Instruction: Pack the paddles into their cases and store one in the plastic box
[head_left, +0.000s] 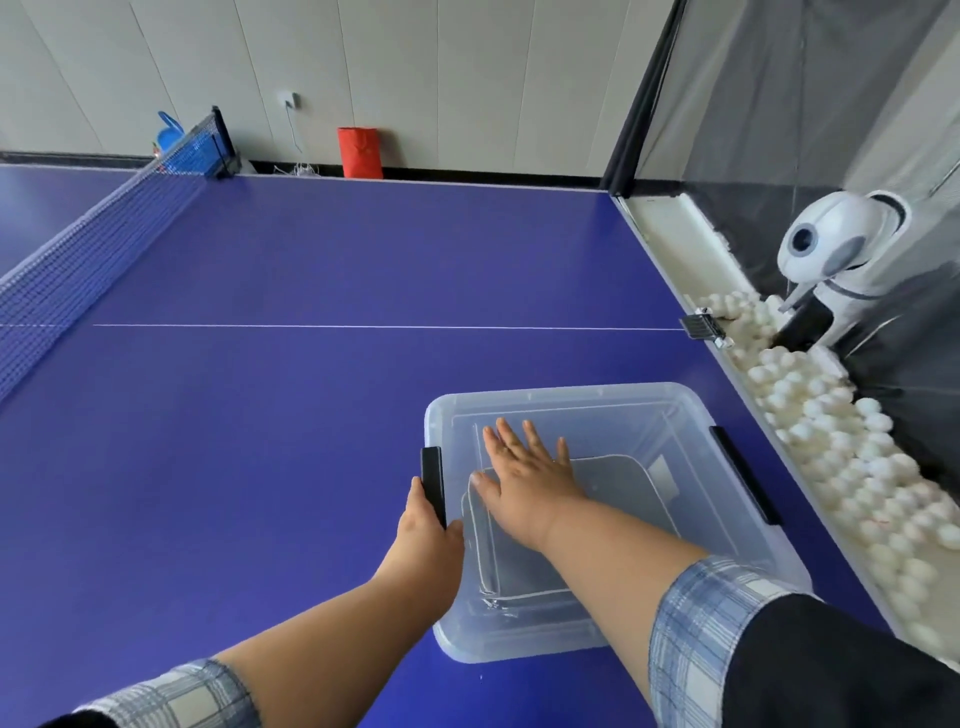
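Two hands work the lidded plastic box at the table's near right: the left hand grips the left latch, the right hand presses flat, fingers spread, above the grey case inside, so pressing evenly should seat the lid for latching.

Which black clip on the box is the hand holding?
The left clip, on the side of the plastic box toward the net. The left hand grips it; the right clip, toward the balls, is untouched.
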